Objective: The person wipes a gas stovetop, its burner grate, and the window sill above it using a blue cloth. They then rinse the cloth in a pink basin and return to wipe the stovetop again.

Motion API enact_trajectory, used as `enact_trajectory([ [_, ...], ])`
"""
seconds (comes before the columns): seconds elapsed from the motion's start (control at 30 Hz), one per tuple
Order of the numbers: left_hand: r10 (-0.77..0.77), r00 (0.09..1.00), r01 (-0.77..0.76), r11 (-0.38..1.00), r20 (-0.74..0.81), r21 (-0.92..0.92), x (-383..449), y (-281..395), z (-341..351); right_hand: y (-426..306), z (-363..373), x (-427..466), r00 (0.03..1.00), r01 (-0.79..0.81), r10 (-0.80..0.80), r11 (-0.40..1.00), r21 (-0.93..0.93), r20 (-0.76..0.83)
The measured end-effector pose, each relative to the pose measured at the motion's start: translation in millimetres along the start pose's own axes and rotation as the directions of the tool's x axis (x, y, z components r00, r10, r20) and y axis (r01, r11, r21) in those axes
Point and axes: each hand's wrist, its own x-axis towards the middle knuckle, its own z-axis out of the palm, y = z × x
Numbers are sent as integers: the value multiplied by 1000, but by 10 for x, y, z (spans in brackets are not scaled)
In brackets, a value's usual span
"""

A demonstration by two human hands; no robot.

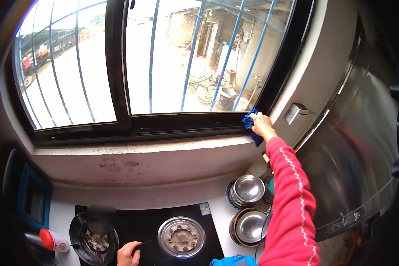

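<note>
My right hand is stretched out to the lower right corner of the window, gripping a crumpled blue cloth. The cloth presses against the black window frame, and its loose end hangs over the edge of the sill. At the bottom of the view, my left hand is over the black top of a two-burner gas stove. It holds nothing, with thumb and forefinger apart. To its left is a burner with a dark ring; to its right, a burner with a round metal tray.
Stacked metal bowls and a metal bowl in a brown-rimmed one stand right of the stove, with a dark cable beside them. A red-lidded container stands left. A socket box juts from the wall. Blue bars cross the window outside.
</note>
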Motion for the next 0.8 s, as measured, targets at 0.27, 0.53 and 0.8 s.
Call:
enact_trajectory([
  [0.27, 207, 974, -196, 974, 90, -117, 818, -14, 491, -1249, -560, 42, 933, 342, -351, 934, 106, 84],
  [0.53, 364, 929, -367, 929, -67, -53, 1260, 75, 334, -3338, -980, -25, 788, 612, -589, 723, 319, -176],
  [0.8, 339, 920, -349, 937, -194, -14, 1662, 109, -139, -2563, -617, 124, 793, 594, -596, 710, 377, -127],
])
